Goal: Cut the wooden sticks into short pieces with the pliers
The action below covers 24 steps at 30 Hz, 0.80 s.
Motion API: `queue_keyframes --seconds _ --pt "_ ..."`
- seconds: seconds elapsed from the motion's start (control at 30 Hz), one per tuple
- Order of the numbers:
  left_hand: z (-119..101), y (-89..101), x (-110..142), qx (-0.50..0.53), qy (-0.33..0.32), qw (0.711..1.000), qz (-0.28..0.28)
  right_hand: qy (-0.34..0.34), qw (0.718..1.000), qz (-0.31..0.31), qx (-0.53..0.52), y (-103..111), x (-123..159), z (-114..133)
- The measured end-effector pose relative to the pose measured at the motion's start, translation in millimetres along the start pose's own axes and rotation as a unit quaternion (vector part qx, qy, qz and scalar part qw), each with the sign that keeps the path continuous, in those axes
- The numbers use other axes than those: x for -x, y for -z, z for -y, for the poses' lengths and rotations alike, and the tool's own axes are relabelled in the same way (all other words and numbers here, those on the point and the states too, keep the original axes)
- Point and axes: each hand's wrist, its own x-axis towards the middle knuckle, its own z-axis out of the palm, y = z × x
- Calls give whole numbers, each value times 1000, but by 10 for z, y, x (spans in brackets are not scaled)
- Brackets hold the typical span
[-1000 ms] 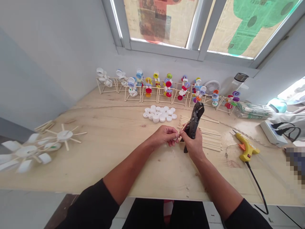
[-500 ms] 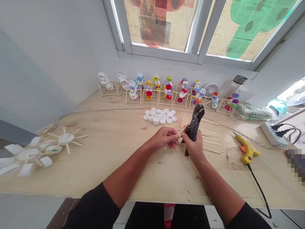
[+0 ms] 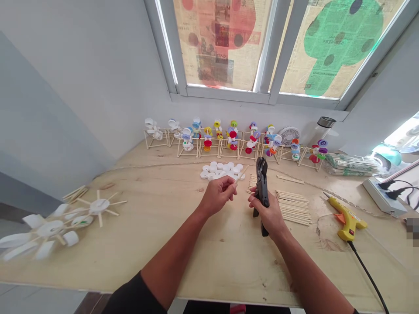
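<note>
Head view: the left hand (image 3: 218,196) has its fingers pinched on a wooden stick (image 3: 242,174) near the white caps (image 3: 212,169). The right hand's (image 3: 271,214) fingers are clamped around a black tool (image 3: 261,185), beside sticks (image 3: 293,208) on the table (image 3: 131,235).

No words can be read: newspaper (image 3: 190,63) on the window (image 3: 225,93), above the tabletop's (image 3: 147,231) back edge, bears print too small; green marks on the bag (image 3: 352,165) near the back right corner are blurred.
</note>
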Motion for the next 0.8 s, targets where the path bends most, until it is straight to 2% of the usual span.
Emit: queue_keyframes --seconds 0.1,0.2,0.3,0.4,0.5,0.6,0.8 --pt "-30 -3 21 -89 -49 993 -55 -1 1000 13 17 17 -11 4" --pt "-56 -8 43 -134 -81 984 -86 -1 999 33 38 29 -4 14" --pt "-78 -6 56 -146 -91 980 -101 -2 994 63 91 41 14 34" --pt "-108 8 58 -105 -80 986 -101 -6 988 94 120 68 19 54" --pt "-144 26 53 -16 -49 996 -71 -3 985 112 133 102 10 71" --pt "-171 42 45 65 -5 998 -9 11 981 126 145 124 7 93" --pt "-176 79 38 141 49 987 54 24 972 156 173 129 34 141"
